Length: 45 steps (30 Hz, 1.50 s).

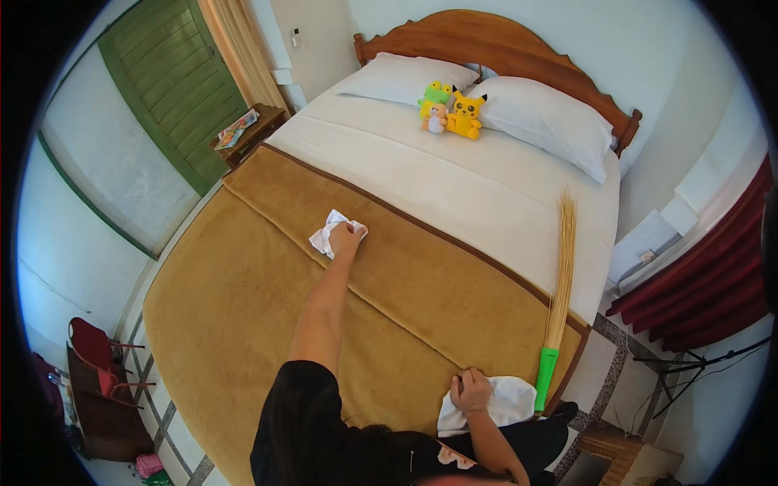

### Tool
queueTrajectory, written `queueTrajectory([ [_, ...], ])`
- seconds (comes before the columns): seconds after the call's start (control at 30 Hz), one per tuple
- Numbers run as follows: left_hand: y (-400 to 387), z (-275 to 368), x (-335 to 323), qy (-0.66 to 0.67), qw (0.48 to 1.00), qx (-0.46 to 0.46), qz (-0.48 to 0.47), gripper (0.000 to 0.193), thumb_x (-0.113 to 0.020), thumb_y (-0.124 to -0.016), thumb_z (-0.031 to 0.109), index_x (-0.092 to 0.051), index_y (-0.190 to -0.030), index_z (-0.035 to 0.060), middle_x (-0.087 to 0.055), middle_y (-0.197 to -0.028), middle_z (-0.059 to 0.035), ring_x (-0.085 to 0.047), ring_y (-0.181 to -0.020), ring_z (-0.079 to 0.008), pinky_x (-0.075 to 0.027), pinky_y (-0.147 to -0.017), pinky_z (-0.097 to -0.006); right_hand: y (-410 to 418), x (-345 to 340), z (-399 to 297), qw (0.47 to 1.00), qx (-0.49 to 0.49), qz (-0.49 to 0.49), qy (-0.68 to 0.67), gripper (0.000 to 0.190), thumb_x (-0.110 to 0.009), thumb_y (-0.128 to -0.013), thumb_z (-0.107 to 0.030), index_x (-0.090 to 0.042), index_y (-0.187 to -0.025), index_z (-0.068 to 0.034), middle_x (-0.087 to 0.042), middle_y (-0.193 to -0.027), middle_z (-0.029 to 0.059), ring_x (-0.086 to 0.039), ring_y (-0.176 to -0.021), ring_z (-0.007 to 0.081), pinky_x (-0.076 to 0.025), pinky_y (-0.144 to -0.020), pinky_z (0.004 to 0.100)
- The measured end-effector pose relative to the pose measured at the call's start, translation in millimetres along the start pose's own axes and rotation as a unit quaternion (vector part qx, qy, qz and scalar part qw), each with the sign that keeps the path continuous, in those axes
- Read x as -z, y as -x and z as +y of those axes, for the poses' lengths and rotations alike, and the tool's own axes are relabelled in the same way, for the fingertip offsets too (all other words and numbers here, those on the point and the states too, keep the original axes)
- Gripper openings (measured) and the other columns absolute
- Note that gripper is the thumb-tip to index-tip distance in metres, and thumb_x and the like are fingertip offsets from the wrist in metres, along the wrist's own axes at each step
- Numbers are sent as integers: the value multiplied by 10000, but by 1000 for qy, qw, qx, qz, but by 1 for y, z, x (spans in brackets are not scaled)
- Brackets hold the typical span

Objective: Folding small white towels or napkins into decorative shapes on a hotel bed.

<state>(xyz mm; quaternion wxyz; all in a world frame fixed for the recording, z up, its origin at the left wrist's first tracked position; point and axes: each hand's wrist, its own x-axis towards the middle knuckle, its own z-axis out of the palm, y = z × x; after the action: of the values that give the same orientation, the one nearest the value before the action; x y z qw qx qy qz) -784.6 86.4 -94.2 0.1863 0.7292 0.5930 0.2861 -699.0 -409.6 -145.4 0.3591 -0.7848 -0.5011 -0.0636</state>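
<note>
My left hand [345, 237] is stretched out over the brown blanket [243, 291], its fingers curled into a small crumpled white cloth [325, 237]. Close to my body, my right hand [471, 390] rests curled on a larger white cloth [512, 398] near the blanket's lower right side. The fingers hide where it meets the fabric. Just right of that cloth lies a stick broom [562, 273] with a green handle [547, 376], its bristles reaching across the blanket's dark border onto the white sheet [377, 161]. A fold runs diagonally across the blanket.
Two white pillows [538, 118] and plush toys [465, 115] lie by the wooden headboard [486, 42]. A bedside table [261, 130] bears magazines. A red chair [100, 358] stands left, a black tripod stand [693, 364] right, below a red curtain [699, 285].
</note>
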Motion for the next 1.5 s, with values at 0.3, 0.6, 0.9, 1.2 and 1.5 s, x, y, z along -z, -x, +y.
queueTrajectory([
  [0.3,-7,-6,-1,-56,997,-33,-46,418,-832,-677,298,-642,-957,52,-699,-935,-143,-670,-888,-319,-529,-790,-410,-3,3,-6,1000,4,-2,-1,126,-659,-754,-174,-564,-755,-92,-563,-741,100,-594,-660,301,-499,-582,389],
  [0.6,-10,-9,-10,-68,992,-89,-56,355,-748,-736,144,-556,-1021,56,-677,-942,-194,-650,-923,-382,-518,-801,-455,-2,2,-5,1000,3,-1,2,120,-650,-757,-178,-567,-758,-93,-561,-739,99,-591,-649,297,-496,-575,389],
  [0.9,-8,-10,-13,29,997,-77,-3,310,-731,-751,68,-558,-1008,61,-678,-920,-174,-656,-878,-370,-516,-766,-444,-1,2,-3,1000,-4,-3,8,133,-649,-765,-192,-559,-759,-94,-556,-751,102,-589,-665,299,-493,-578,400],
  [1.2,4,-8,0,-38,990,-139,6,337,-808,-696,161,-638,-974,76,-664,-1025,-129,-600,-1018,-321,-479,-878,-409,-1,2,-3,1000,-1,-12,5,122,-647,-767,-192,-568,-773,-100,-566,-768,103,-593,-677,300,-499,-585,400],
  [1.5,29,-5,8,-42,973,-213,80,400,-786,-727,221,-637,-1081,108,-563,-1259,-55,-526,-1123,-323,-473,-888,-436,0,2,-4,1000,4,-3,1,119,-643,-771,-183,-564,-774,-94,-560,-765,110,-590,-678,311,-493,-587,408],
])
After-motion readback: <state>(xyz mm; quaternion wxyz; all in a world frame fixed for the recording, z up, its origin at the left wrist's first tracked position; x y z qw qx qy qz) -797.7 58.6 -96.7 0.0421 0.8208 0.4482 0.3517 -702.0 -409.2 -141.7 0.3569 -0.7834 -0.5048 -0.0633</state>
